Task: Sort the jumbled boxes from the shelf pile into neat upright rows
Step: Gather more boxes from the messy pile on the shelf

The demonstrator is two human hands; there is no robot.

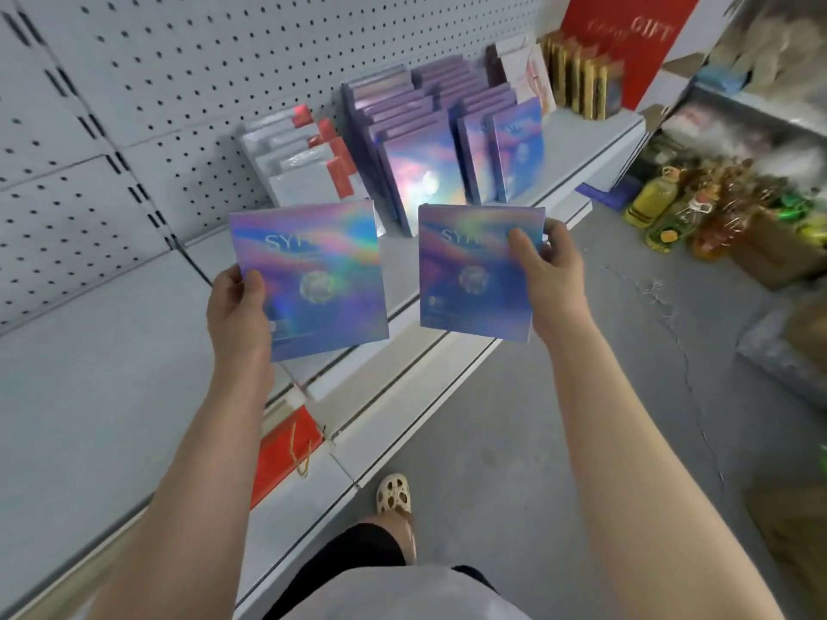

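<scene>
Head view: two holographic boxes are held above the shelf (112, 351) edge.
Left hand (237, 306) grip: closed on the left holographic box (309, 279), at its lower corner.
Right hand (552, 279) grip: closed on the right holographic box (474, 270), at its side edge.
Rows: purple boxes (429, 140) stand upright behind.
Risk: glossy wrap and corner holds may let a box slip; pushing one in may tip the front row.

My thumb (521, 248) covers end of lettering on right box (474, 272). Goods (725, 208) at right edge blurred. Red sign (626, 42) cut off at top.
</scene>
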